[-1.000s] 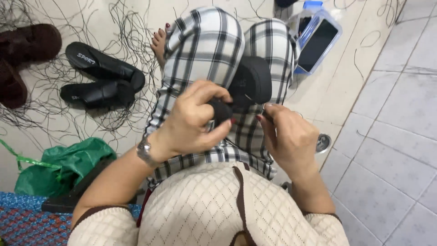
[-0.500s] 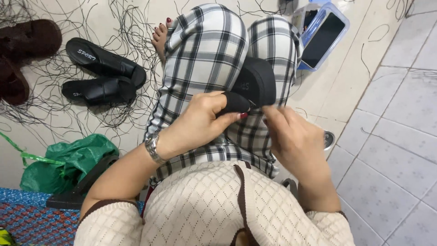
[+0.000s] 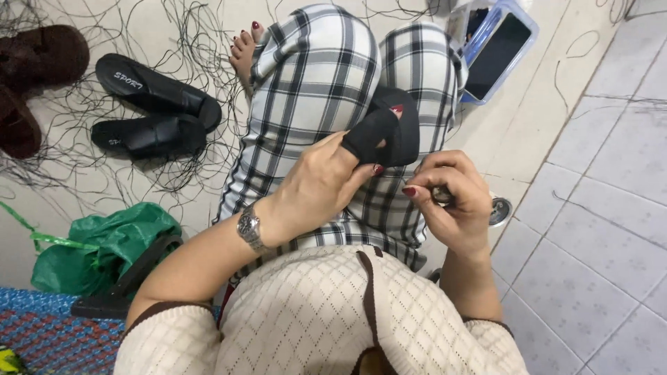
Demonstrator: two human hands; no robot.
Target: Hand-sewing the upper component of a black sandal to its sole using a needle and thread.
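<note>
Looking down from my head camera, my left hand [image 3: 326, 184] has closed tighter on the black fabric piece [image 3: 385, 132] than it was a moment ago: my fingers now pinch its lower edge and lift it up off my lap, where before the hand lay more over the top of it. My right hand [image 3: 448, 198] has drawn back a little from the piece and is curled narrow around something small and dark that I cannot make out, so the two hands are now just beside each other, not touching. To me that reads as one bit of handling finished and the piece turned for another look. It rests over my checked trousers [image 3: 313, 90], near my right knee. For room: to my left the floor is strewn with black threads [image 3: 174, 173], and two black sandals [image 3: 153, 114] lie well apart from my hands, with a green bag [image 3: 97, 243] nearer my elbow. Ahead and to my right a blue tray [image 3: 517, 35] with a dark slab in it sits just past my knee. A small round metal thing [image 3: 499, 212] lies close under my right hand, on the tiled floor [image 3: 597, 208].
</note>
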